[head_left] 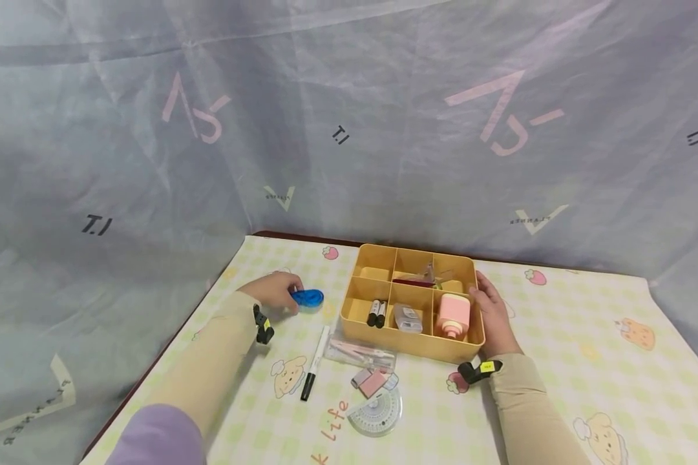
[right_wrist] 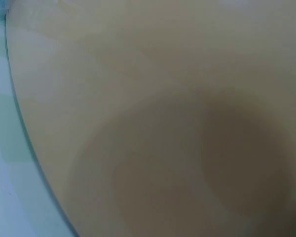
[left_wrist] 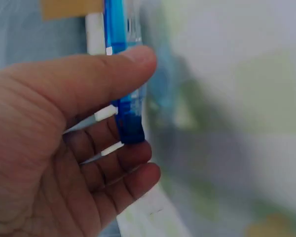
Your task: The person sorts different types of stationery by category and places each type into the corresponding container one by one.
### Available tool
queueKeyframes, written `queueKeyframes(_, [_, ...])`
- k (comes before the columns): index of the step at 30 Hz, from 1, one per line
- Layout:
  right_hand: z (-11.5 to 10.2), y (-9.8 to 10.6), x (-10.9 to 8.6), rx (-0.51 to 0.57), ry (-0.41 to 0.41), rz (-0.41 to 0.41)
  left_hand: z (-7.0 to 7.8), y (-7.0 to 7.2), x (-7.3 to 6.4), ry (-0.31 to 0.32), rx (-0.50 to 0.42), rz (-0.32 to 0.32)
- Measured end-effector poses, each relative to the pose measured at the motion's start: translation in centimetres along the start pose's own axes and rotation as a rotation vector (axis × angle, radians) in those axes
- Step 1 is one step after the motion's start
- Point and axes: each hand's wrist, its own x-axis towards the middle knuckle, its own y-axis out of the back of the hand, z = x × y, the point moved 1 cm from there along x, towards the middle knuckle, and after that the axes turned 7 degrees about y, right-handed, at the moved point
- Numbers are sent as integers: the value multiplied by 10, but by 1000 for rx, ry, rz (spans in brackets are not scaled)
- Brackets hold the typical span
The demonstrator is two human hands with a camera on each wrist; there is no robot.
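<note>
My left hand (head_left: 274, 290) pinches a blue, see-through correction tape (head_left: 308, 298) at the table's left side. In the left wrist view, the thumb lies across the tape's casing (left_wrist: 130, 129), with fingers behind it. My right hand (head_left: 496, 316) grips the right wall of a yellow six-compartment box (head_left: 407, 347), thumb at the rim and fingers along the outside. That yellow wall (right_wrist: 138, 74) fills most of the right wrist view. A pink bottle (head_left: 454, 313), two small black-and-white cylinders (head_left: 377, 312) and a clear grey item (head_left: 408, 318) sit in the front compartments.
In front of the box lie a white marker with a black cap (head_left: 316, 361), a clear case (head_left: 360, 354), pink and grey erasers (head_left: 373, 383) and a clear protractor (head_left: 378, 413). A grey curtain (head_left: 384, 181) hangs behind the table's far edge.
</note>
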Motion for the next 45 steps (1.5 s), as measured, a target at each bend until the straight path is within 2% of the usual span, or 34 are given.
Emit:
queueKeyframes(3, [1,0,0,2,7,-5,4,17,3,38,-34,25])
queueKeyframes(7, [3,1,0,4,12,-10,27,41,7,64,-68,80])
queueKeyframes(12, [4,3,-1,9,13,-11,76,64,14,49,-86,177])
queueKeyframes(17, [2,4,-2,5,-7,-3,132,71,19,-6,-150,232])
queueKeyframes(20, [0,4,-2,2,-22,1,167,67,20,-50,-207,262])
queueKeyframes(25, [-2,2,0,-13,-23,9,222,52,28,-129,-290,306])
queueKeyframes(28, [-2,1,0,-11,-22,12,249,38,31,-163,-306,321])
queueKeyframes(31, [0,2,1,-3,-29,13,271,22,32,-188,-275,344])
queueKeyframes(35, [1,4,2,-14,-37,14,291,1,34,-224,-191,356])
queueKeyframes(39, [1,4,4,-32,-29,8,303,-15,36,-261,-98,351])
queueKeyframes(45, [2,3,1,-8,13,-6,311,-33,41,-294,164,418])
